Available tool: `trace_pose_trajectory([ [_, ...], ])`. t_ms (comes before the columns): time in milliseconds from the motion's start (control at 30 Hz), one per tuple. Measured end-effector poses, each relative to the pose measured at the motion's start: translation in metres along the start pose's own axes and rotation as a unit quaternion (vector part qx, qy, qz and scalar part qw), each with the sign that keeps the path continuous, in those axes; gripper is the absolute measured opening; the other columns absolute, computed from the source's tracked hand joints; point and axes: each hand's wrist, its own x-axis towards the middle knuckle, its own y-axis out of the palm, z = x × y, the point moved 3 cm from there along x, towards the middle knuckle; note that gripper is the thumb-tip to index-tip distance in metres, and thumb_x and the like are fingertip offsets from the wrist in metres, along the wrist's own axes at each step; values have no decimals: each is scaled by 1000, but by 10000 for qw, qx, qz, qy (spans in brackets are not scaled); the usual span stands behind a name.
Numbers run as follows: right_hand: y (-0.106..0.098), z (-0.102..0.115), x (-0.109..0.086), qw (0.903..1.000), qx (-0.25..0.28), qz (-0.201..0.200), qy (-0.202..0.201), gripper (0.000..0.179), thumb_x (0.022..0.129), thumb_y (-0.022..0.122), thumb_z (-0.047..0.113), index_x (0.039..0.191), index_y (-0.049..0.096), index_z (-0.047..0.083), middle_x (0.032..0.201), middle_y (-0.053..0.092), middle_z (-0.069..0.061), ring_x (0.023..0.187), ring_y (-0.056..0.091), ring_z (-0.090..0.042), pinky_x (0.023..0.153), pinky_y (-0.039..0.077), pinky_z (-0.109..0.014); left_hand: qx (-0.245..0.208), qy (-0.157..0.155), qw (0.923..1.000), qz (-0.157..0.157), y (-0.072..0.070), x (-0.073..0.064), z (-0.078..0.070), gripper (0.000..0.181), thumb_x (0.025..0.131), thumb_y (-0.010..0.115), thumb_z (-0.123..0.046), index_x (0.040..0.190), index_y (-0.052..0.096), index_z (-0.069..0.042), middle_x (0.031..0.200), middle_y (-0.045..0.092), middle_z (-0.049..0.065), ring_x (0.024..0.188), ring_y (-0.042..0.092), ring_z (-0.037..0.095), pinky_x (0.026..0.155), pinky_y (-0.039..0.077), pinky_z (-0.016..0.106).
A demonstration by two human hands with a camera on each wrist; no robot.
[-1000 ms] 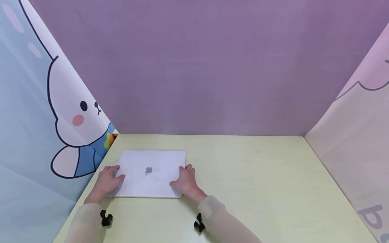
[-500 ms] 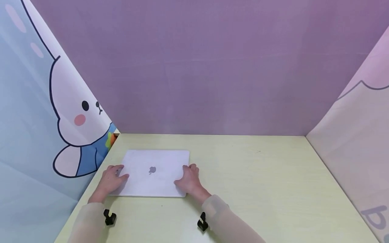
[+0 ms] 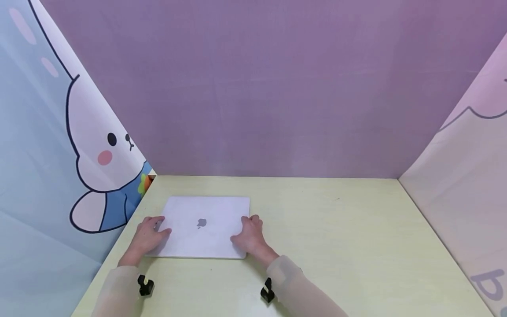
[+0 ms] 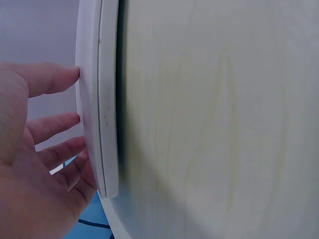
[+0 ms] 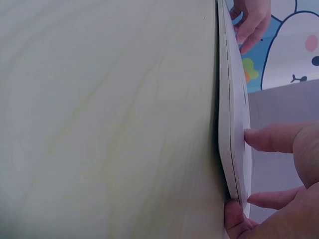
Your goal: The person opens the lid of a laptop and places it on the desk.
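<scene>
A closed silver laptop [image 3: 200,240] with a dark apple logo on its lid lies flat on the pale table, left of the middle in the head view. My left hand [image 3: 147,237] grips its left side, thumb on the lid and the other fingers along the edge. At the opposite side my right hand [image 3: 250,235] holds the laptop, with its thumb on the lid. The right wrist view shows a fingertip [image 5: 234,215] at the lower edge of the laptop's corner. In the left wrist view, the laptop's thin front edge [image 4: 107,99] appears close up.
The pale wooden table [image 3: 336,246] extends to the right of the laptop. A purple backdrop [image 3: 277,88] stands behind it. A blue cloth [image 3: 35,185] with a cartoon rabbit hangs at the left, and a pink-white cloth [image 3: 467,176] at the right.
Both hands and the laptop have shifted a little to the right across the table. The camera view has moved slightly too. The hold on both sides looks the same.
</scene>
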Motion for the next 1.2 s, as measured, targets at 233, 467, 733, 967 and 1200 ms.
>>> trace_pose_trajectory([
  [233,-4,-3,-1,10000,-29,-41,32,64,78,85,20,130,60,-7,118,45,-19,112,41,-34,92,48,-45,27,77,10000,-57,2,1,-5,63,96,65,-30,141,49,10,139,40,37,123,41,53,104,37,67],
  [467,-6,-6,-1,10000,-26,-23,49,63,79,85,20,130,60,-7,119,46,-20,112,41,-35,92,48,-45,82,-44,10000,18,7,2,-8,65,96,65,-32,143,47,9,140,39,37,124,40,52,104,37,67],
  [733,-10,-11,-1,9999,50,-102,93,64,79,85,20,130,60,-8,121,46,-22,114,41,-36,93,49,-46,91,-23,10000,-29,10,2,-15,64,96,66,-31,143,48,9,139,39,37,124,40,52,105,37,67],
  [967,-16,-14,-1,9998,14,-118,176,63,80,84,21,130,60,-8,123,46,-23,114,42,-37,94,49,-46,75,-12,10000,-27,13,2,-20,65,96,66,-31,143,48,9,140,39,36,125,40,51,105,38,66],
  [1200,-20,-17,0,9996,-56,-178,216,58,79,85,21,124,62,-8,119,48,-23,111,43,-36,91,50,-46,34,-71,10000,13,15,3,-25,67,96,66,-34,144,46,9,141,38,36,126,39,52,105,38,67],
])
